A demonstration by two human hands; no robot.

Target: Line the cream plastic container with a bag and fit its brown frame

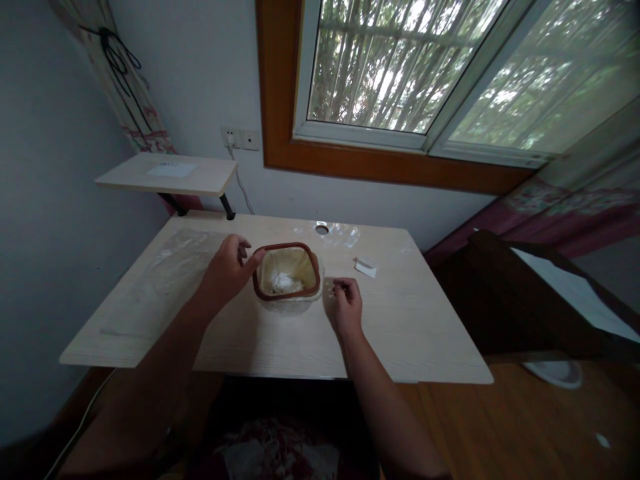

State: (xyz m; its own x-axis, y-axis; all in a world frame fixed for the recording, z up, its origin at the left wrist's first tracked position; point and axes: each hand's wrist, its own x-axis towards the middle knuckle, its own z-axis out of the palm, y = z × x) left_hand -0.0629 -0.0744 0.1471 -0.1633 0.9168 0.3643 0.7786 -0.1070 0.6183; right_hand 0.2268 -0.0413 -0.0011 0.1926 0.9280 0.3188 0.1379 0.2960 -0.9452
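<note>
A small trash bin (287,299) with a brown rim stands on the pale desk, lined with a translucent bag that folds out over its outside. Crumpled white scraps (286,283) lie at its bottom. My left hand (231,267) is at the bin's left side, its thumb stretched to the rim and apart from the curled fingers. To the right of the bin, my right hand (349,305) is low over the desk with fingers curled in; whether anything is inside them is hidden. A small folded white paper piece (365,268) lies beyond that hand.
A clear plastic sheet (150,293) covers the left part of the desk (415,333). At the back left stands a raised shelf (210,175) with a paper on it. A cable hole (322,229) is near the back edge. A dark cabinet (530,307) stands at right.
</note>
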